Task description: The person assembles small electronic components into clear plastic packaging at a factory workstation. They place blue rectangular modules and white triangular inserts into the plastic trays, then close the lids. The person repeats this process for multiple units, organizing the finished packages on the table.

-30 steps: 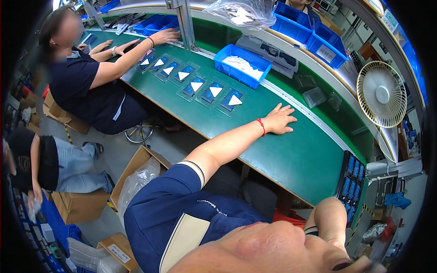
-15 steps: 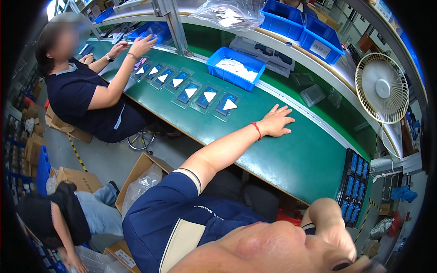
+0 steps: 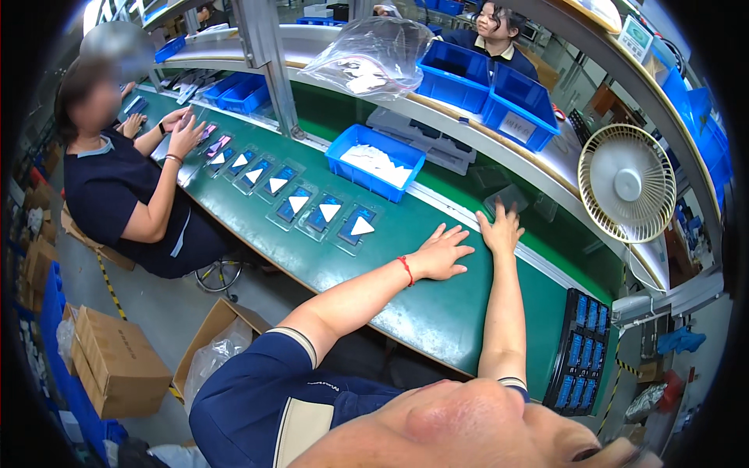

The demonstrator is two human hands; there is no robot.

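Note:
My left hand [image 3: 442,253], with a red cord at the wrist, rests on the green tabletop [image 3: 421,316] with its fingers spread and nothing in them. Beside it, my right hand [image 3: 502,231] reaches to the table's far edge, fingers apart. Its fingertips overlap a clear plastic tray [image 3: 505,196]; whether they touch it I cannot tell. To the left of my hands runs a row of clear trays with dark blue flat parts, each topped by a white triangle [image 3: 362,226]. A black tray [image 3: 563,374] with several blue pieces lies beyond my right forearm.
A blue bin [image 3: 337,156] of white pieces stands behind the row. Over the table runs a shelf with blue bins [image 3: 456,78], a clear bag [image 3: 367,58] and a fan [image 3: 626,185]. A co-worker [image 3: 117,195] sits at left; another person stands behind the shelf.
My right hand has swung out from near my body to the table's far edge. My left hand stays flat. The co-worker at left has lowered both hands, and the view has shifted.

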